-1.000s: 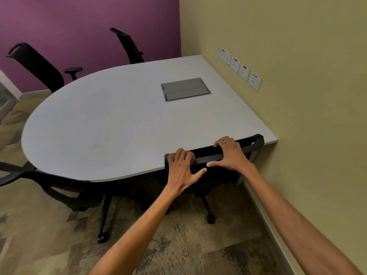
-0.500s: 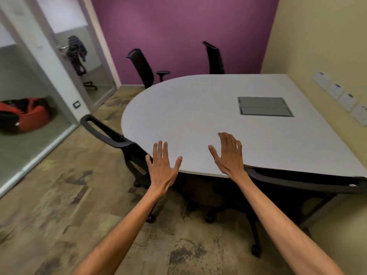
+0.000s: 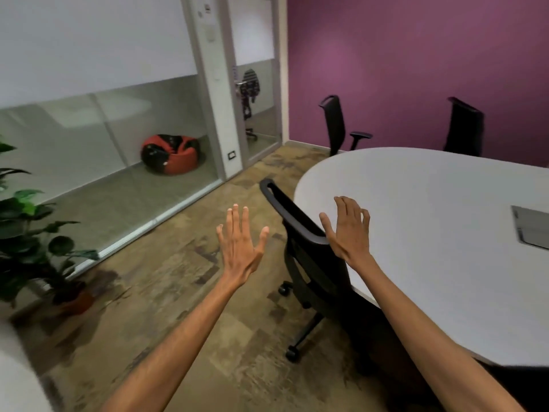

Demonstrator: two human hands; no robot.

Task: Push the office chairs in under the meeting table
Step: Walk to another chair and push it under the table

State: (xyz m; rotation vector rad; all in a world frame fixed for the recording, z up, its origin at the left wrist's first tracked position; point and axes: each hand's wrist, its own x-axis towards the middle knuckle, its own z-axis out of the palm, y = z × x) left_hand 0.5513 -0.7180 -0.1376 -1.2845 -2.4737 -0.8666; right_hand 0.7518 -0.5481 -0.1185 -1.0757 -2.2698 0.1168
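Observation:
A white meeting table [image 3: 430, 221] with a rounded end fills the right side. A black office chair [image 3: 300, 230] stands at its near rounded edge, back tilted, seat partly under the top. My right hand [image 3: 349, 230] hovers open just right of that chair's top rail, in front of the table edge. My left hand [image 3: 240, 242] is spread open over the floor, left of the chair, touching nothing. Two more black chairs [image 3: 337, 123] [image 3: 465, 127] stand at the table's far side by the purple wall.
A glass partition [image 3: 118, 162] and door run along the left, with a red and black beanbag [image 3: 170, 154] behind it. A potted plant [image 3: 32, 242] stands at the left. A grey cable hatch [image 3: 531, 230] sits in the tabletop. Patterned carpet lies between partition and table.
Both hands let go of the chair by the yellow wall and opened. The view swung left, and the hands now hover near the chair at the table's rounded end.

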